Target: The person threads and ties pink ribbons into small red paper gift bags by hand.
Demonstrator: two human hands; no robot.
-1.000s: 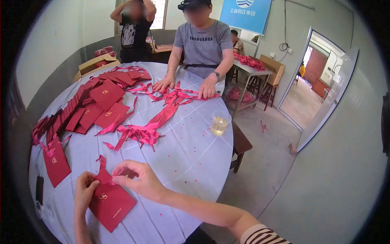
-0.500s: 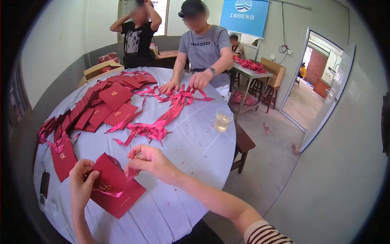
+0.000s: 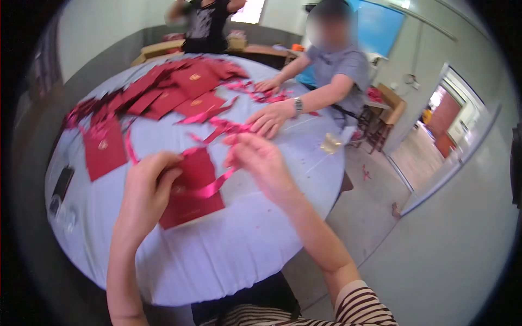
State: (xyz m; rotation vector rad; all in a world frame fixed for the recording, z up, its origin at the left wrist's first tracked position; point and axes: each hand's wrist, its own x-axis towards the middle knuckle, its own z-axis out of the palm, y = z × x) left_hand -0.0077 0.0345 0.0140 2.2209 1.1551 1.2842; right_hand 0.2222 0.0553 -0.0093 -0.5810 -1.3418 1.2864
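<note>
A flat red paper bag (image 3: 190,211) with a gold emblem lies on the cloth in front of me, tilted slightly. My left hand (image 3: 145,187) is closed on its upper left edge, thumb and fingers pinched together. A pink ribbon (image 3: 209,189) crosses the bag's front and rises to the right. My right hand (image 3: 260,162), up and right of the bag, is closed in a pinch on the ribbon's end; motion blurs the fingertips. Just beyond it, a co-worker's hand (image 3: 270,118) rests on a bunch of pink ribbons (image 3: 228,128).
Many red bags (image 3: 163,89) lie heaped on the round table's far left, and a single bag (image 3: 106,151) lies nearer. A phone (image 3: 63,182) and a clear cup (image 3: 65,217) sit at the left edge. A cup of pale liquid (image 3: 329,144) stands at right.
My right hand has moved away from the bag, drawing the ribbon out. My view has shifted. The co-worker has leaned in, one hand now nearer on the ribbons.
</note>
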